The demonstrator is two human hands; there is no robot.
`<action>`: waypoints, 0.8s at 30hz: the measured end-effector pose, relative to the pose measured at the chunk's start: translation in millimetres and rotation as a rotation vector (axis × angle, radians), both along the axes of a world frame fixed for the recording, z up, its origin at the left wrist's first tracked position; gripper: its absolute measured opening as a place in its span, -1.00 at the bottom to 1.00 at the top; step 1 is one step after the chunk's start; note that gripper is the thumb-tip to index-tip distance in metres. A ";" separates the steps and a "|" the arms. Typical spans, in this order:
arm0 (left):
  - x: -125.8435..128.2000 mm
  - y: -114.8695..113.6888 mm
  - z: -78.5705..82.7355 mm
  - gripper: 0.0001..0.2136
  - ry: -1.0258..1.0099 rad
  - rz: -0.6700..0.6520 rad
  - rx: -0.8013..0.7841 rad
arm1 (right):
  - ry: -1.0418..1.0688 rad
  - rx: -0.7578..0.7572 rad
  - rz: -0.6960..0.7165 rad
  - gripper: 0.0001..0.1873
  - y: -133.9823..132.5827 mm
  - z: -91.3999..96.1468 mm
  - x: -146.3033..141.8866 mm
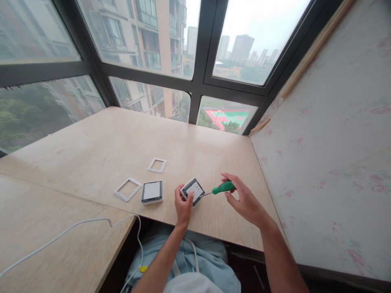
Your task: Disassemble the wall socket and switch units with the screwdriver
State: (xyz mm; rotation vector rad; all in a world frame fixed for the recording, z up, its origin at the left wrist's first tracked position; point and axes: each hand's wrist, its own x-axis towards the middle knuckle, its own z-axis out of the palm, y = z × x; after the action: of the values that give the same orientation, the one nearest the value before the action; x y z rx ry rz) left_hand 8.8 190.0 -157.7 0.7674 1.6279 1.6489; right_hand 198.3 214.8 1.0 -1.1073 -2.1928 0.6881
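My left hand (183, 207) grips a white wall socket (195, 188) with a dark grey inner frame, tilted above the tabletop, thumb across its face. In my right hand (244, 199) is a screwdriver (222, 187) with a green handle, held near the handle's end. Its thin shaft points left, and the tip meets the socket's right edge. To the left lies a white wall switch (152, 192) with a similar dark frame. Beside it rests a white cover frame (127, 189), and a second cover frame (157, 165) lies farther back.
The pale tabletop (91, 142) runs back to dark-framed windows (200, 87). A wall with floral paper (330, 162) bounds the right side. A white cable (76, 224) crosses the left part and hangs over the front edge near my lap.
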 end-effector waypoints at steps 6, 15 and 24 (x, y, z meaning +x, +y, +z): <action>-3.5 -6.5 0.1 -0.45 -0.019 0.000 0.008 | -0.117 -0.115 -0.270 -0.32 0.6 -2.0 -13.8; -6.6 -8.9 1.9 -0.42 -0.072 0.081 0.017 | 0.021 -0.130 0.000 -0.51 2.2 -0.8 -11.4; -6.2 -8.0 0.1 -0.41 -0.094 0.108 0.038 | -0.549 -0.118 -0.456 -0.35 14.2 4.0 -21.0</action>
State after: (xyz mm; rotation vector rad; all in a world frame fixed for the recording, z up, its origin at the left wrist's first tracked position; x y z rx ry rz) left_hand 2.6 182.0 -157.6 0.6202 1.6006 1.7688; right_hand 177.3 229.1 4.9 -1.9626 -2.2062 0.3345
